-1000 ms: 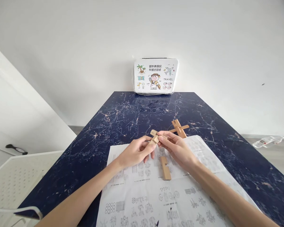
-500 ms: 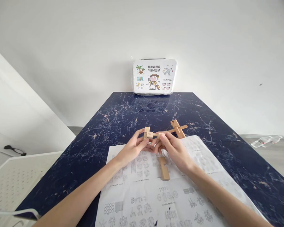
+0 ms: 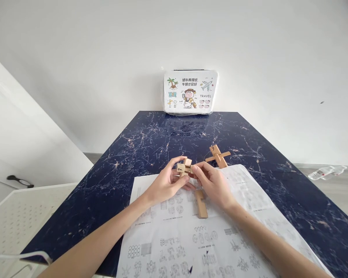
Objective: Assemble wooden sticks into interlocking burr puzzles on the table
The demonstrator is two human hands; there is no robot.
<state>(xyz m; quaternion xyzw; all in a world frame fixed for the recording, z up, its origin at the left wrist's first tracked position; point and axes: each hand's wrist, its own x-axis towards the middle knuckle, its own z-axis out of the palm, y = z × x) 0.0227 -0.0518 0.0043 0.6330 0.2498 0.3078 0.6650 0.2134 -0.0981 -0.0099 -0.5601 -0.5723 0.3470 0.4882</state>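
Small interlocked wooden puzzle pieces (image 3: 181, 168), one marked with a "3", are held above the paper between both hands. My left hand (image 3: 168, 181) is closed round them, thumb in front and fingers behind. My right hand (image 3: 213, 181) pinches the right end of the pieces with thumb and index finger. Below the hands, a loose notched wooden piece (image 3: 202, 206) lies on the printed sheet (image 3: 162, 231). Beyond my right hand, a wooden cross of joined pieces (image 3: 217, 156) rests at the sheet's far edge. The fingers hide part of the held pieces.
The dark blue marbled table (image 3: 150, 143) narrows toward the wall. A white cartoon-printed case (image 3: 190, 92) in clear plastic stands at its far end. Plastic bottles (image 3: 326, 172) lie low at the right. A white perforated surface (image 3: 23, 220) and a cable (image 3: 26, 255) are at the left.
The held pieces have been turned, so the "3" now faces me. My right hand has brought its end closer in to the left hand's pieces.
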